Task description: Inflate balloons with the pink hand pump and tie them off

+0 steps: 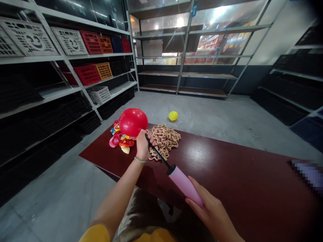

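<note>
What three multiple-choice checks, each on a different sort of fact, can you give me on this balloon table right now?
1. Where is the yellow balloon?
A. On a shelf
B. On the floor
C. On the table

2. What colour is the hand pump's barrel?
A. Pale pink
B. Green
C. Black

3. What state is the red balloon in?
A. Flat
B. Burst
C. Inflated

Answers:
1. B: it lies on the grey floor beyond the dark red table.
2. A: the barrel, in the right hand, shows pale pink.
3. C: it bulges round above the left hand.
</note>
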The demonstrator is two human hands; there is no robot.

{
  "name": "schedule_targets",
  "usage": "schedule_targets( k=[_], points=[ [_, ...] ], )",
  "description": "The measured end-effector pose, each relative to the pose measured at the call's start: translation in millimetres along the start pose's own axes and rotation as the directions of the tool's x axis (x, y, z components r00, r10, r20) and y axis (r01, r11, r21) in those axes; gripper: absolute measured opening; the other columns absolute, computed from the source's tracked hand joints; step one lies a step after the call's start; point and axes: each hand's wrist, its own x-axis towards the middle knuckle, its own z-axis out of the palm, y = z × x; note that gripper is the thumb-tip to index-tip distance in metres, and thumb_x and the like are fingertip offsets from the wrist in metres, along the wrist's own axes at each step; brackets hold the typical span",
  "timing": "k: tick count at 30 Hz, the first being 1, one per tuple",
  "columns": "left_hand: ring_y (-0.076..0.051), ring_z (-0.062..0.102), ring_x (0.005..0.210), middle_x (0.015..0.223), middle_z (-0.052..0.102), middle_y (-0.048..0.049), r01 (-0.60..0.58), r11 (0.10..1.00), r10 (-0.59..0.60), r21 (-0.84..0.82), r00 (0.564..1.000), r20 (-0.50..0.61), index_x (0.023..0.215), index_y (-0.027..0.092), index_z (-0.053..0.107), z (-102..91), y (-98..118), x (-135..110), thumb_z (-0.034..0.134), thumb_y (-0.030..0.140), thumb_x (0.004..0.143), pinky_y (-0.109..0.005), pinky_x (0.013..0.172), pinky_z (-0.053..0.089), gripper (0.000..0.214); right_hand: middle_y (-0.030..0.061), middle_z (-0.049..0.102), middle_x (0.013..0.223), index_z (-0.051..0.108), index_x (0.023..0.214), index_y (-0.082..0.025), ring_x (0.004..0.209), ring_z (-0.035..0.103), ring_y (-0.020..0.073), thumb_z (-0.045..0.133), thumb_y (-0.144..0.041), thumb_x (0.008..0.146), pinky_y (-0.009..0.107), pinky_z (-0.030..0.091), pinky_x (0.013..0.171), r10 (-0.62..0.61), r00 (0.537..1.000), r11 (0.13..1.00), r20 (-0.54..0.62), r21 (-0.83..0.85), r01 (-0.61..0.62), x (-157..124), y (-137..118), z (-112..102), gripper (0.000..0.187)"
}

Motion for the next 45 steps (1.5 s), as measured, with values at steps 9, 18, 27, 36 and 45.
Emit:
schedule_targets(
  k=[9,18,27,36,45],
  points=[
    [-0.007,0.039,0.040,0.058,0.043,0.0060,-0.051,0.999,0.051,0.002,0.998,-0.028,0.077,0.020,0.044,-6.4,11,7,0.053,0.035,0.092,-0.017,0.037,0.032,0.023,0.0056,0.058,0.143,0.044,0.147,-0.025,0.126,0.060,0.0235,0.056,-0.043,0.094,0.035,0.049,0.105,0.121,0.990,0.987,0.072,0.093,-0.128,4,-5,8,0.057],
    [-0.008,0.041,0.040,0.058,0.043,0.0060,0.000,1.000,-0.001,0.023,0.999,0.036,0.075,0.020,0.044,-2.4,-20,-30,0.055,0.043,0.091,-0.019,0.037,0.036,0.030,0.0055,0.060,0.140,0.048,0.145,-0.023,0.126,0.060,0.0261,0.054,-0.045,0.092,0.038,0.051,0.103,0.204,0.970,0.951,0.130,0.210,-0.228,61,-38,21,0.058],
    [-0.007,0.041,0.040,0.057,0.043,0.0058,-0.032,0.999,0.032,0.005,0.999,0.006,0.075,0.020,0.045,3.1,-8,-15,0.053,0.037,0.093,-0.018,0.037,0.033,0.026,0.0066,0.063,0.136,0.039,0.150,-0.027,0.116,0.066,0.0227,0.056,-0.041,0.094,0.033,0.055,0.095,0.042,0.999,0.998,0.004,0.037,-0.043,25,-10,13,0.060],
    [-0.007,0.037,0.039,0.057,0.039,0.0064,-0.037,0.995,0.033,-0.091,0.999,-0.041,0.078,0.021,0.044,2.4,19,4,0.049,0.031,0.094,-0.018,0.035,0.030,0.021,0.0041,0.065,0.133,0.036,0.151,-0.030,0.115,0.067,0.0203,0.060,-0.034,0.093,0.028,0.055,0.093,-0.066,0.996,0.997,-0.057,-0.040,0.064,-4,7,-10,0.063],
    [-0.007,0.038,0.039,0.058,0.040,0.0067,-0.017,0.999,0.016,-0.050,1.000,-0.014,0.077,0.021,0.043,10.8,-4,-22,0.053,0.039,0.093,-0.018,0.035,0.031,0.026,0.0041,0.060,0.141,0.048,0.145,-0.026,0.124,0.061,0.0238,0.053,-0.046,0.093,0.034,0.052,0.100,0.195,0.979,0.971,0.053,0.129,-0.200,44,-37,12,0.056]
  ],
)
